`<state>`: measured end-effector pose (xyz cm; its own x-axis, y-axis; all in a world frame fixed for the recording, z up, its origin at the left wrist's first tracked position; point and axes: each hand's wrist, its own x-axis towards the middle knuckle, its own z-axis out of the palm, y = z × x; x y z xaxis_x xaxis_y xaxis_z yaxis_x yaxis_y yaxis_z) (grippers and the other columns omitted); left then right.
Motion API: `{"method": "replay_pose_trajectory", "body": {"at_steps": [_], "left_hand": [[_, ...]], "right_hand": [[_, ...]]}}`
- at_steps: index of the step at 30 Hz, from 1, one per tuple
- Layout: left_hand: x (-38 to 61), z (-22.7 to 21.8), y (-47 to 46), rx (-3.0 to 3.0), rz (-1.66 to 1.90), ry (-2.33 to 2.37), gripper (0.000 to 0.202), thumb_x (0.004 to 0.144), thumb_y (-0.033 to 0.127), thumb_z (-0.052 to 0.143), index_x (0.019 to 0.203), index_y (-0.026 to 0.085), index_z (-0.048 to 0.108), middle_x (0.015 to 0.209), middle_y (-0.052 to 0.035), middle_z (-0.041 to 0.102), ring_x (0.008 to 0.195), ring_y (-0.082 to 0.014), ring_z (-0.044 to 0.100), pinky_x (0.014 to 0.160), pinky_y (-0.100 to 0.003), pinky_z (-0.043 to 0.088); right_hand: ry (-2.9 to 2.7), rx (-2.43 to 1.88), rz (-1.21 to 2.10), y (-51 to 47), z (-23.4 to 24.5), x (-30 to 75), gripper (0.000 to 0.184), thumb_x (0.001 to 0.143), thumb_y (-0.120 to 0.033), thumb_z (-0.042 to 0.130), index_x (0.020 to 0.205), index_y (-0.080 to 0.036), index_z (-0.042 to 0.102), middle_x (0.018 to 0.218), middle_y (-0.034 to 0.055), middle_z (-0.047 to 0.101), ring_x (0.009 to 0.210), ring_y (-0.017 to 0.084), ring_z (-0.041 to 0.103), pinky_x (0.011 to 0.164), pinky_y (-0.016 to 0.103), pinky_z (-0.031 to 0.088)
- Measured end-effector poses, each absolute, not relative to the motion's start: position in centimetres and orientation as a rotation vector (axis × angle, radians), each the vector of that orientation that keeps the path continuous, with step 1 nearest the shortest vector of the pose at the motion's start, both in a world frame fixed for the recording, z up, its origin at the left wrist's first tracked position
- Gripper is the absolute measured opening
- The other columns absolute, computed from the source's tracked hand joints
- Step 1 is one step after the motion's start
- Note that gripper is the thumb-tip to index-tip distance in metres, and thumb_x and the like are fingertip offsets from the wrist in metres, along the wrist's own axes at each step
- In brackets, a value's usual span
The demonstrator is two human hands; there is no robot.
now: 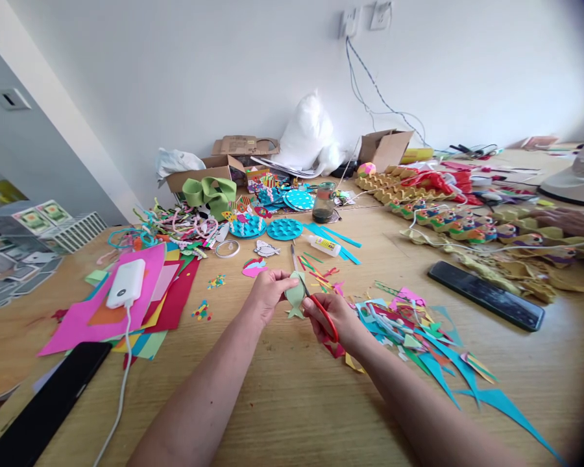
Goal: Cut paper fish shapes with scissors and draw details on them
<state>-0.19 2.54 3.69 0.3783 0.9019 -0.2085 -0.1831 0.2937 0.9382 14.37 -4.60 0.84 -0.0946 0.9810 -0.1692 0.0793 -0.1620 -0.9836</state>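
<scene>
My left hand [271, 293] pinches a pale green paper fish [296, 297] by its left edge, over the middle of the table. In my right hand [335, 316] are scissors with red handles [327, 316], their blades at the right side of the paper fish. Just beyond lie a pen [294, 257], a white fish cutout [267, 249], a pink and blue paper piece [254, 267] and a glue bottle [325, 245]. Thin coloured paper strips are scattered to the right of the pen.
Coloured paper sheets [175, 301] with a white power bank [126, 283] on them lie at left. Paper scraps [409, 331] and a phone [486, 295] are at right. Farther back stand blue paper discs [285, 229], a glass jar [324, 202] and egg cartons [394, 185].
</scene>
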Motion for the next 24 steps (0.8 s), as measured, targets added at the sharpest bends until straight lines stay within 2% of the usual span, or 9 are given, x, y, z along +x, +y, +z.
{"method": "replay_pose_trajectory", "body": {"at_steps": [14,24], "left_hand": [[-0.13,3.66,2.56,0.976,0.894,0.912,0.026,0.052,0.027,0.082,0.068,0.011,0.067,0.061,-0.0027,0.066,0.054,-0.0123,0.058,0.055,-0.025,0.049],[-0.29,3.71,2.79,1.035,0.88,0.915,0.024,0.054,0.027,0.083,0.064,0.012,0.067,0.058,-0.0022,0.065,0.052,-0.0111,0.057,0.056,-0.023,0.048]], "right_hand": [[-1.243,-1.358,1.371,-4.68,1.23,14.22,0.047,0.071,-0.064,0.069,0.066,-0.019,0.055,0.038,-0.0048,0.052,0.029,0.009,0.043,0.032,0.019,0.029],[-1.25,-1.365,1.382,-4.68,1.11,14.19,0.047,0.072,-0.065,0.067,0.066,-0.02,0.055,0.038,-0.005,0.051,0.03,0.009,0.042,0.032,0.019,0.029]]}}
